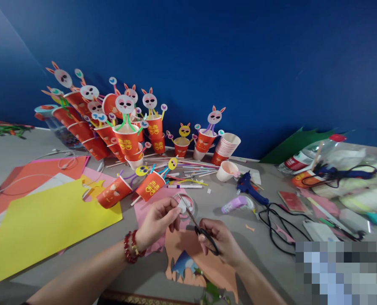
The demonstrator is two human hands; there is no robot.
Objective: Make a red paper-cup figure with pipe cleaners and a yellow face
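My left hand (158, 220) pinches a small white paper piece (182, 207) above the table; a red bead bracelet (130, 247) is on its wrist. My right hand (222, 242) grips black-handled scissors (201, 231), whose blades point up-left and meet the paper piece. Under both hands lies an orange paper sheet (207, 262) with cut-out shapes, and pink paper (147, 203) lies beneath the left hand.
Red paper cups with bunny faces (125, 127) crowd the back by the blue wall. Two cups (134, 188) lie tipped over. Yellow paper (42, 224) is at left. A blue glue gun (250, 188) with black cord, a purple glue stick (234, 205), straws and clutter sit at right.
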